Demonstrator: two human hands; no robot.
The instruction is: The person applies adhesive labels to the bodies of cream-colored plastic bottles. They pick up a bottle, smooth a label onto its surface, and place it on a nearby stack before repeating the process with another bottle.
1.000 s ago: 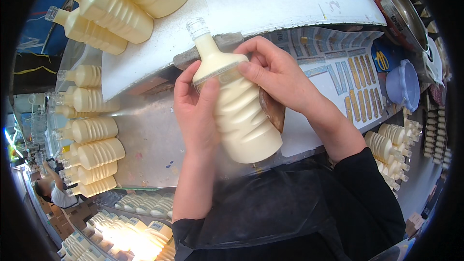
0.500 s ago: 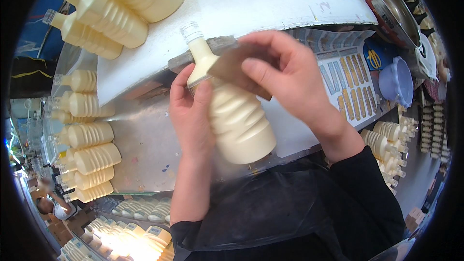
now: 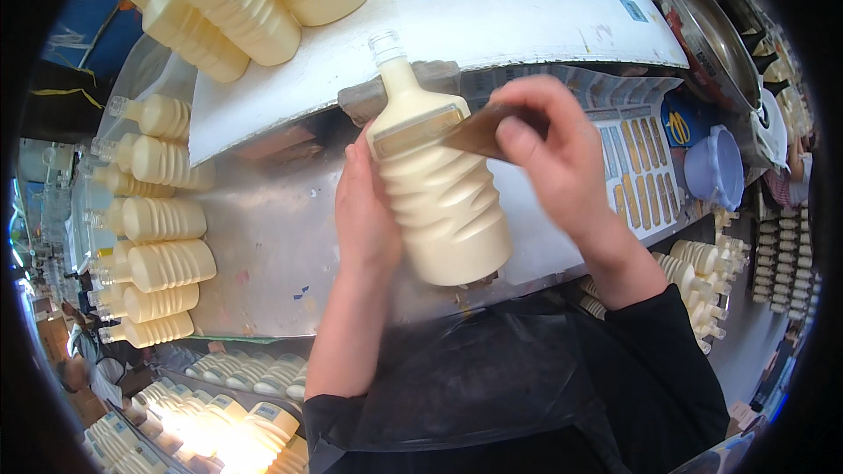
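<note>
A cream bottle (image 3: 452, 228) with a ribbed body and clear threaded neck lies in front of me, its neck pointing away. Its neck end rests over a grey padded block (image 3: 360, 104). My left hand (image 3: 364, 211) is wrapped against the bottle's left side, fingers partly hidden behind it. A gold strip label (image 3: 417, 133) sits across the shoulder. In my right hand (image 3: 558, 154), pinched between thumb and fingers, is a thin flat brown scraper-like piece (image 3: 483, 133). Its tip is at the right end of the label.
Several cream bottles (image 3: 171, 265) line the table's left edge; larger ones (image 3: 241, 13) lie on the white board (image 3: 562, 35). Label sheets (image 3: 645, 167), a lavender bucket (image 3: 713, 167) and a metal pan (image 3: 716, 31) are on the right. More bottles (image 3: 702, 268) stand below right.
The brown piece has moved right across the bottle's shoulder, uncovering the gold label. My left thumb has left the bottle's front, and that hand now cups the side.
</note>
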